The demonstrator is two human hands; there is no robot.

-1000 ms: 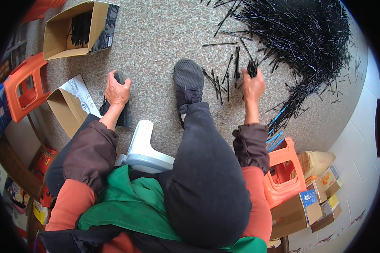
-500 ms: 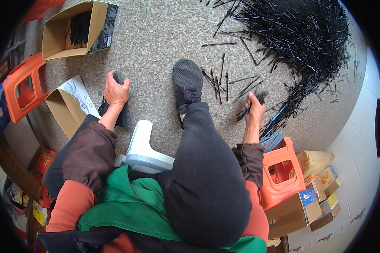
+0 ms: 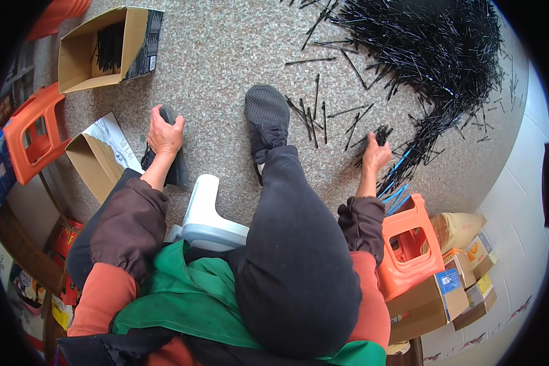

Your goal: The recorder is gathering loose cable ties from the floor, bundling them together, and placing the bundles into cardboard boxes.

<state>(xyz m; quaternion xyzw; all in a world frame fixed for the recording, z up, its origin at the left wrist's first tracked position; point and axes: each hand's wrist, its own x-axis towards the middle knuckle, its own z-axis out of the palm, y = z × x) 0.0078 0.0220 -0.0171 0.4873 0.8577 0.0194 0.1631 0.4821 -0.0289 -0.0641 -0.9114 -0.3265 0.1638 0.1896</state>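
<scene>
My right hand [image 3: 377, 155] is closed around a bunch of thin black plastic sticks [image 3: 382, 133], whose ends stick out past the fingers. Several loose sticks [image 3: 324, 122] lie on the floor just left of it. Beyond, at the far right, rises a large heap of the same black sticks [image 3: 433, 49], with a trail of them running down towards my right arm. My left hand [image 3: 165, 135] is curled over the front of a dark shoe [image 3: 178, 168] on my left foot; whatever its fingers grip is hidden.
An open cardboard box [image 3: 91, 76] with black sticks inside stands at the far left; another carton [image 3: 94, 161] sits beside my left arm. Orange stools [image 3: 39, 131] flank both sides, the right one [image 3: 412, 244] near blue strips [image 3: 398, 198]. Cartons [image 3: 430, 302] stand at the lower right.
My right hand has shifted slightly right and away from the loose sticks, turning the bunch it holds. The left hand stays at the shoe. The whole view has shifted a little.
</scene>
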